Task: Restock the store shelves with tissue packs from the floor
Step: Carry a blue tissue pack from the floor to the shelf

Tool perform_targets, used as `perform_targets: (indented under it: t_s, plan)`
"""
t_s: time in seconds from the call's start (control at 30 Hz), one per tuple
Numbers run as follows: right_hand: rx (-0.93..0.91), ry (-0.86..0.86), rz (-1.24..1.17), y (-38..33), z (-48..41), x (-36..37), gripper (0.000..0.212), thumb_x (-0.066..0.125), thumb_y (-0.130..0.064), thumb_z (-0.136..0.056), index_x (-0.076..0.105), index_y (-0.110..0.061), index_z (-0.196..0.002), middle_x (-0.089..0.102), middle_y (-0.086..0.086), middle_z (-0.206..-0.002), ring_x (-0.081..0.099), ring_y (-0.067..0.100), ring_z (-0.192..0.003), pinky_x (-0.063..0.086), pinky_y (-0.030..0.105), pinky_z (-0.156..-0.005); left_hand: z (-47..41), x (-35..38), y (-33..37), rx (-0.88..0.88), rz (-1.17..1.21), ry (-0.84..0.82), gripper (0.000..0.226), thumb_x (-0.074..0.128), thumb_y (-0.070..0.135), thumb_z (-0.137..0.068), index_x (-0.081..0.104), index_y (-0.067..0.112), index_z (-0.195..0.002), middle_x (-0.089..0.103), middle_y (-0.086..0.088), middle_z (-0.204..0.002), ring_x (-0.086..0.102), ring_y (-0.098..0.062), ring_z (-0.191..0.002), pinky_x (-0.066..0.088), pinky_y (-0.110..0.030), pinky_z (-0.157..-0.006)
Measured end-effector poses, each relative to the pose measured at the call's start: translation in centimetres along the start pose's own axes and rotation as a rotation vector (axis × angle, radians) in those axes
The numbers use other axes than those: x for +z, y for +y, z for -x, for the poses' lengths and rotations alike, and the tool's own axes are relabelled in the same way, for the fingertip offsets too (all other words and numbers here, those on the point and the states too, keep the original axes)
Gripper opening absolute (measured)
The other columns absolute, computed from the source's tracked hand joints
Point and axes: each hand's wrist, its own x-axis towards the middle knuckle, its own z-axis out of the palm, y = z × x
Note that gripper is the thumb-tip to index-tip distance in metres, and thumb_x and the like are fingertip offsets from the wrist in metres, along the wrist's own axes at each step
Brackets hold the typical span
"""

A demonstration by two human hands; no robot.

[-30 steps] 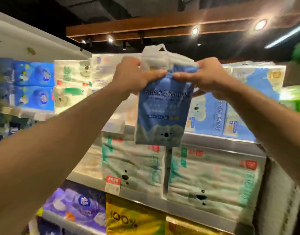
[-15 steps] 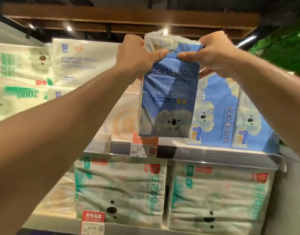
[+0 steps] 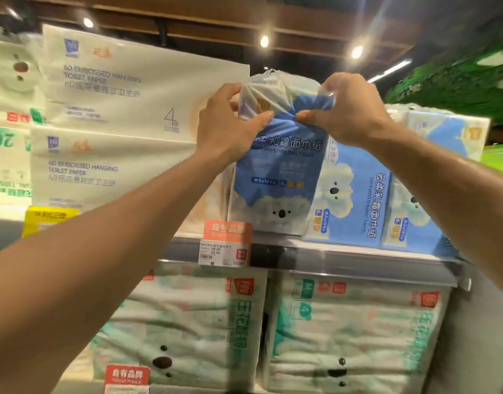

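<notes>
Blue tissue pack (image 3: pixel 276 177) upright — long axis vertical, both hands gripping top

One view is given, from a wide-angle camera worn on the head. It is aimed forward and tilted somewhat upward, so that the lights (image 3: pixel 264 41) are caught at the top. The shelf (image 3: pixel 344 260) is faced from close by, within arm's reach, with the pack (image 3: pixel 278 177) centred.
</notes>
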Motion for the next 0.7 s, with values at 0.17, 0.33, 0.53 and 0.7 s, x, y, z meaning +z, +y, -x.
perform_targets:
  t_s: [0.17,0.33,0.53,0.7]
  plan:
    - [-0.131,-0.062,0.318,0.6,-1.3,1.5,0.054,0.074,-0.059,-0.082,0.071,-0.006,-0.096,0.063,0.016,-0.110,0.054,0.038,-0.104,0.046,0.043,-0.080,-0.7,0.6,-1.7,0.028,-0.187,-0.107,0.058,0.076,0.052,-0.082,0.056,0.018,-0.123,0.066,0.001,-0.114,0.060,-0.013,-0.093,0.053,-0.029,-0.082]
    - [-0.120,-0.049,0.559,1.0,-1.4,2.7,0.070,0.059,-0.068,-0.087,0.064,-0.005,-0.118,0.051,0.016,-0.130,0.040,0.040,-0.128,0.026,0.069,-0.111,-2.1,0.3,-1.6,0.402,-0.485,-0.123,0.089,0.079,0.049,-0.079,0.037,0.021,-0.151,0.052,-0.006,-0.145,0.049,-0.025,-0.130,0.045,-0.038,-0.102]
    - [-0.265,-0.088,0.291,0.8,-0.6,2.8,0.066,0.067,-0.035,-0.094,0.039,-0.021,-0.152,0.046,0.008,-0.152,0.040,0.031,-0.141,0.019,0.070,-0.115,-2.1,0.8,-2.6,0.453,-0.737,-0.405,0.132,0.082,0.070,-0.057,0.014,0.021,-0.160,0.013,-0.007,-0.166,0.011,-0.030,-0.153,0.018,-0.055,-0.122]
    - [-0.349,-0.211,0.404,1.8,-0.3,3.9,0.110,0.079,-0.059,-0.075,0.020,-0.021,-0.160,0.032,-0.001,-0.161,0.024,0.025,-0.150,0.005,0.074,-0.116,-2.0,1.1,-3.0,0.449,-0.873,-0.355,0.129,0.073,0.076,-0.064,0.006,0.023,-0.161,0.011,-0.006,-0.166,0.007,-0.031,-0.153,0.005,-0.060,-0.121]
